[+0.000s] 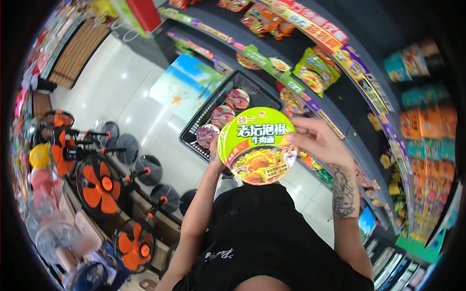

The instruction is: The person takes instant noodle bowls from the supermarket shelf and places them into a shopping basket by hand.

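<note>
A large instant noodle bowl (257,145) with a bright green and yellow lid is held up in front of my chest, its lid facing me. My right hand (323,140) grips its right edge, thumb on the lid side and fingers bent round the rim. At the lower left edge, my left hand (214,154) supports the bowl; most of its fingers are hidden behind it. Beyond the bowl, a black shopping basket (191,123) stands on the floor. Several round cups with reddish-brown lids (223,116) lie inside it, partly covered by the bowl.
Shelves (349,104) with noodle packets (318,72) and price strips curve along the right. Standing fans with orange blades (99,184) line the left side. A beach-picture panel (187,82) is beside the basket. Pale tiled floor (131,72) runs between.
</note>
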`<state>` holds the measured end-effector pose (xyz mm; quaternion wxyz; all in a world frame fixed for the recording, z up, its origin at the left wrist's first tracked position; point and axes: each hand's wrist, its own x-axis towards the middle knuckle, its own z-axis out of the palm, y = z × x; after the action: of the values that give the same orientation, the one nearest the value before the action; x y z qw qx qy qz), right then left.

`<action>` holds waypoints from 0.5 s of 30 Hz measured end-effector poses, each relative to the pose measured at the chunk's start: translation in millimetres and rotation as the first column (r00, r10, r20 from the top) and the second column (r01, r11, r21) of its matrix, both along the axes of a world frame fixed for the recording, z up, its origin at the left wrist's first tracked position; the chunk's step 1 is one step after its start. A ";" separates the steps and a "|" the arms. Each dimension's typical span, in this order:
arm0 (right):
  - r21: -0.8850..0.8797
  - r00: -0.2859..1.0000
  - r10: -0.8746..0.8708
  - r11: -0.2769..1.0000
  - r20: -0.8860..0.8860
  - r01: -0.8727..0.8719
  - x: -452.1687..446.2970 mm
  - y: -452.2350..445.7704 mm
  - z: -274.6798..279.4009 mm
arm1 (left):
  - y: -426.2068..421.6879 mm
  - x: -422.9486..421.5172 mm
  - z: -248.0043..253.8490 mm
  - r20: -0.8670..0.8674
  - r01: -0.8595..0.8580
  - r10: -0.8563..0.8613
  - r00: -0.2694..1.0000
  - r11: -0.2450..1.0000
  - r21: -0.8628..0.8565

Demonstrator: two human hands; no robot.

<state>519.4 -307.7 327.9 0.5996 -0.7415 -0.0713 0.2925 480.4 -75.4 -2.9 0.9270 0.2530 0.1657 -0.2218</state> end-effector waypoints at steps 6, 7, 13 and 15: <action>-0.320 0.949 -0.069 0.932 0.309 0.172 -48.3 -16.3 10.7 | -31.9 -5.2 8.3 0.140 0.140 -0.161 0.977 0.979 0.148; -0.479 0.875 0.019 0.843 0.484 0.247 -56.8 -18.3 16.7 | -35.3 -1.3 8.2 0.153 0.156 -0.179 0.972 0.976 0.152; -0.548 0.480 0.325 0.699 0.815 0.459 -118.5 -16.5 53.0 | -86.5 -7.6 78.6 0.134 0.167 -0.160 0.978 0.985 -0.045; -0.613 0.491 0.395 0.652 0.776 0.445 -131.4 -12.6 50.4 | -99.4 -12.4 103.2 0.138 0.209 -0.194 0.971 0.972 -0.109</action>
<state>388.0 -320.2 378.3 0.1135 -0.9592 -0.2222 -0.1329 468.0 -174.8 100.4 0.9220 0.2248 0.0661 -0.3082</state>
